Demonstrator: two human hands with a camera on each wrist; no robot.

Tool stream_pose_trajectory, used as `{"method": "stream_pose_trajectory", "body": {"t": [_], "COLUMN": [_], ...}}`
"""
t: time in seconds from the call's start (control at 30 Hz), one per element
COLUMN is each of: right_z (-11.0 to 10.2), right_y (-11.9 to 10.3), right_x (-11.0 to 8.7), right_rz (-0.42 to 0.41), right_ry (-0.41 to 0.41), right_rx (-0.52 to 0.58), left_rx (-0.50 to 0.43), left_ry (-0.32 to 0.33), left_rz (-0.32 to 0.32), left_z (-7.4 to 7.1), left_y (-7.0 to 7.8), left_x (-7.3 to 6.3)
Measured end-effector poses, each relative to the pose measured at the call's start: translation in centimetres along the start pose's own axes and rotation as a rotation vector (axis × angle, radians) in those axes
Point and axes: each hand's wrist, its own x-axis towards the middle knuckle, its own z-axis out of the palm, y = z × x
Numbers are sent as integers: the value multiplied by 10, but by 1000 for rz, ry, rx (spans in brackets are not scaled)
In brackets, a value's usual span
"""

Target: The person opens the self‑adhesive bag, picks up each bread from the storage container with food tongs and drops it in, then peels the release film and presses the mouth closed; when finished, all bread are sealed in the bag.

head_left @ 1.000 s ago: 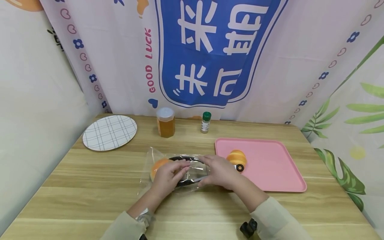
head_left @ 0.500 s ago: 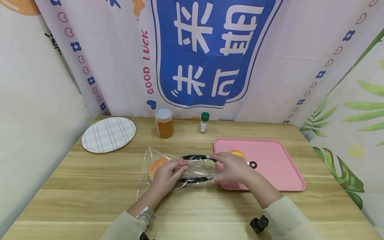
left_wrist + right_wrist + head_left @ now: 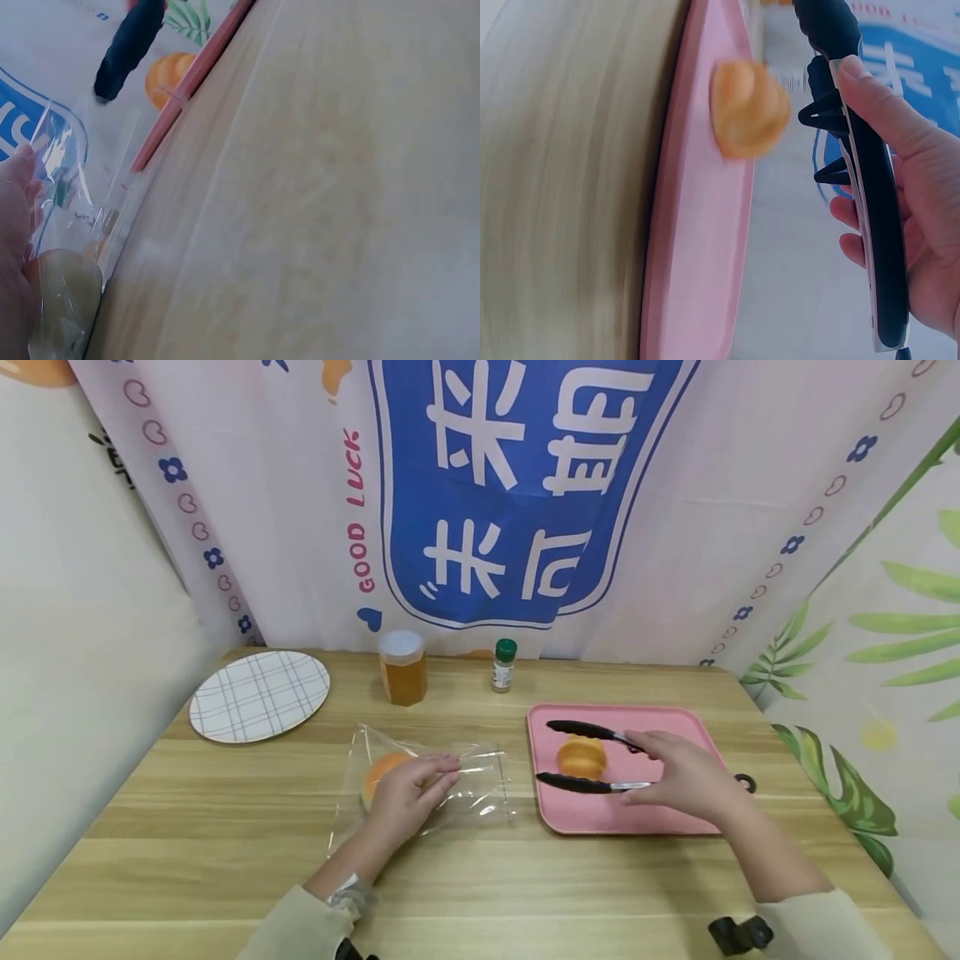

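Observation:
My left hand (image 3: 408, 793) pinches the upper film of a clear plastic bag (image 3: 483, 789) lying on the table. Inside the bag is a round orange-brown bun (image 3: 381, 774), partly hidden behind the hand. With my right hand (image 3: 686, 781) I hold black-and-silver tongs (image 3: 576, 784) by thumb and fingers, their arms spread apart. The tongs hang above a pink tray (image 3: 675, 721), tips pointing left. Between the two arms, in the head view, shows a ridged golden bread roll (image 3: 581, 758) resting on the tray. In the right wrist view the tongs (image 3: 874, 225) stand clear of the roll.
Along the back stand a jar of amber contents (image 3: 403, 677) with a pale lid and a small green-capped bottle (image 3: 504, 667). A white checked plate (image 3: 260, 697) lies at the back left. A printed curtain (image 3: 675, 568) hangs behind the table.
My right hand has drawn the tongs rightward out of the bag and over the tray. The bun stays in the bag. My left hand keeps its pinch on the film.

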Motion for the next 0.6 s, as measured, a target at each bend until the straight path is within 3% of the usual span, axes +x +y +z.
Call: {"method": "stream_pose_trajectory", "body": {"t": [0.2, 0.6], "right_z": [-8, -10], "right_y": [29, 55], "right_x": [-13, -12], "right_rz": [53, 71], "right_ry": [-20, -97], "right_rx": [-27, -36], "left_rx": [-27, -56], "left_ry": [-47, -53], "left_rz": [-62, -50], "left_z": [-4, -4], "left_y": [-1, -2], "left_x": [1, 3]}}
